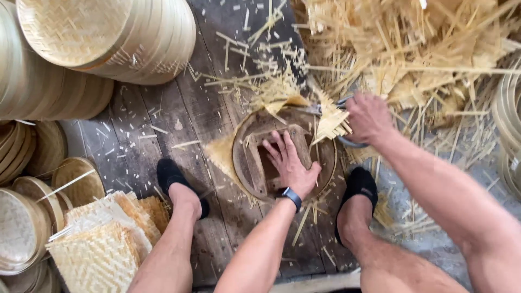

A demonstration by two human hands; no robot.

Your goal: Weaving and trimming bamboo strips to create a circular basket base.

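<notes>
Left hand (290, 165): flat, fingers spread, pressing down on the round wooden template (255, 173).
Template: lies on a woven bamboo mat (220, 154) on the plank floor (163, 116), between the 2 feet; mat edges stick out on the left and top right.
Right hand (369, 116): closed around the shears (339, 108), which bite into the mat's frayed edge (331, 127) at the template's top right rim.
Doing it well, as I judge it: keep firm weight on the template so the mat cannot slip, run the blades tight along the rim, keep the left fingers inside the edge.
Offcuts (412, 49): heaped beyond the right hand.
Mats (100, 249): stacked beside the left foot.
Baskets (103, 38): piled top left.
</notes>
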